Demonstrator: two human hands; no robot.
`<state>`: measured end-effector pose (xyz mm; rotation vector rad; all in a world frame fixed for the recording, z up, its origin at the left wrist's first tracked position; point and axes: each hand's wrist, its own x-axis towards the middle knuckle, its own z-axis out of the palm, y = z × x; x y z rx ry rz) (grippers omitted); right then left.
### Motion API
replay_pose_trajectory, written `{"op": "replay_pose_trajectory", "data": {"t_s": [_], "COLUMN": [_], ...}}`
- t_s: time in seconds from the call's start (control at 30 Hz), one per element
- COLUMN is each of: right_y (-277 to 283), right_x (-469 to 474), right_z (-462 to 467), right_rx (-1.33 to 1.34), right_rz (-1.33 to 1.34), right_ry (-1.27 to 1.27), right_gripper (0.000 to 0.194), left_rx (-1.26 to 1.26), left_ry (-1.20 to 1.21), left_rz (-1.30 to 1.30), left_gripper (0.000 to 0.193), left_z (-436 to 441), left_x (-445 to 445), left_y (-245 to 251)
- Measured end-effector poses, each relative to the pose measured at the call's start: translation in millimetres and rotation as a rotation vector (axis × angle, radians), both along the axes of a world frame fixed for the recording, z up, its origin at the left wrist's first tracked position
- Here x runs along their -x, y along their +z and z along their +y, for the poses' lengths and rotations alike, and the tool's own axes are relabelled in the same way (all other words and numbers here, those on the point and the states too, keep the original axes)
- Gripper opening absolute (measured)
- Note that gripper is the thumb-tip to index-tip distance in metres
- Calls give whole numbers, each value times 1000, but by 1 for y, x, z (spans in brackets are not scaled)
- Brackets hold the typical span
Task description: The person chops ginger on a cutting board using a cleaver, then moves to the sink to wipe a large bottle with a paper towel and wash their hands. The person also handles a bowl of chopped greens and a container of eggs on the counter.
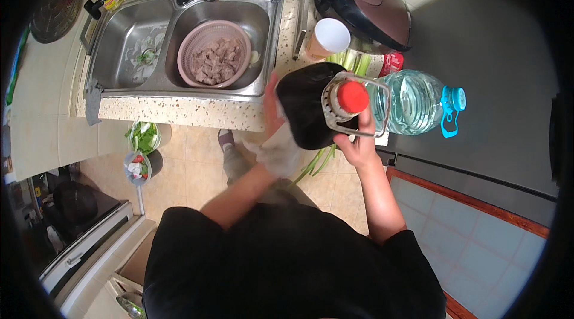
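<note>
A large plastic jug of dark liquid point(302, 106) with a red cap point(353, 97) and a clear carrying handle point(386, 103) is held up in front of me, its cap towards the camera. My right hand point(361, 144) grips it near the neck and the handle. Along the jug's left side lies my left hand point(271, 110), blurred, with a thin white cloth or paper point(283, 151) in it pressed at the jug. The left palm is hidden by the white sheet. Behind the jug, celery stalks point(362, 64) lie on the counter.
A double steel sink point(130, 72) holds a pink colander point(184, 65) of meat chunks point(216, 62). Right of it are a paper cup point(332, 35), a rice cooker point(367, 7) and a large water bottle point(408, 101) on its side. Waste containers point(154, 164) stand on the floor, lower left.
</note>
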<state>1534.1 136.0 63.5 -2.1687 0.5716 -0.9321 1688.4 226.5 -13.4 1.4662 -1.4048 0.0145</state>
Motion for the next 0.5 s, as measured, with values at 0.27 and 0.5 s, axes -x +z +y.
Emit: {"op": "replay_pose_trajectory", "data": {"t_s": [0.27, 0.5], "right_y": [-7, -16], "right_x": [-23, -11], "right_z": [5, 3], "right_rx": [-22, 1], "right_rz": [15, -12], "right_ry": [-307, -211], "right_gripper": [62, 57], "left_rx": [-267, -30], "left_ry": [-178, 163], "left_rz": [-167, -95], "left_gripper": [33, 60], "left_z": [-52, 25], "left_x": [-49, 49], "left_y": [57, 46]}}
